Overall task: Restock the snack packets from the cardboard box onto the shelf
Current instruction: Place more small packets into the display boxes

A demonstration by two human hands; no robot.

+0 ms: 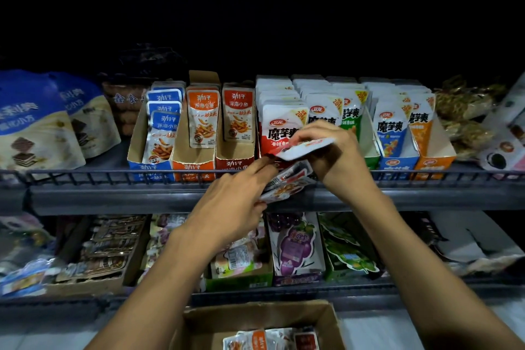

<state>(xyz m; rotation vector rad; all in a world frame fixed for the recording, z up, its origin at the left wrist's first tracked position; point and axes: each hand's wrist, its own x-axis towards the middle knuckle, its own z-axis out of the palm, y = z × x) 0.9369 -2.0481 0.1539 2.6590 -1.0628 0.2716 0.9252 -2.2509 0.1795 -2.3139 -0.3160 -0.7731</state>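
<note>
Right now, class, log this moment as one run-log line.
left hand: holds fanned white snack packets | right hand: pinches one white-and-red packet | brown cardboard box: packets left

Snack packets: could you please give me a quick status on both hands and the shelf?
Left hand holds a fanned stack of packets. Right hand pinches one packet at the red display tray. Cardboard box below holds more. Nothing blocking.

Red-and-white snack packets (pixel 287 183) are fanning out before the shelf (pixel 170 196) rail (more are lying in the cardboard box (pixel 204 321) below).
</note>
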